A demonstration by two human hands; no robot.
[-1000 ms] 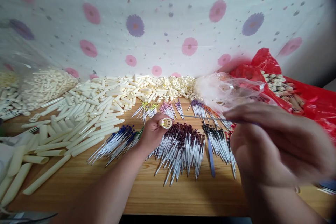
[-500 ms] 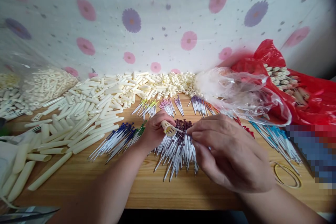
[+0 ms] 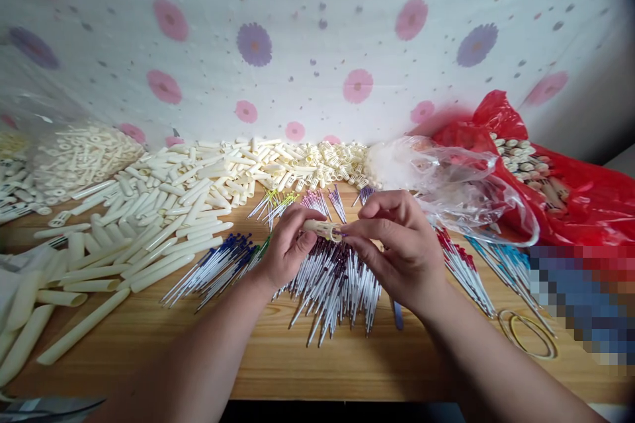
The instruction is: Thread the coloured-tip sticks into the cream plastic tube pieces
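Observation:
My left hand [image 3: 292, 242] is closed around a cream slotted pen barrel [image 3: 322, 231], whose slotted end points right. At that end my right hand [image 3: 404, 248] pinches the purple tip of a pen refill [image 3: 340, 234] between thumb and index finger. Most of this refill is out of sight inside the barrel. Beneath both hands spreads a fan of white refills with dark maroon ends [image 3: 342, 291]. Blue-ended refills [image 3: 213, 264] lie left of my left hand, and red-ended ones [image 3: 464, 271] are right of my right wrist.
Cream pen tubes [image 3: 169, 211] cover the left side and back of the wooden table [image 3: 297, 370]. A clear plastic bag [image 3: 446, 172] and a red bag [image 3: 590, 192] of parts stand at the right. Rubber bands [image 3: 528, 334] lie near light-blue refills [image 3: 510, 264].
My right hand has moved left and up toward the barrel, and the refill's white shaft has gone into it. The barrel has turned more sideways. The view has shifted slightly.

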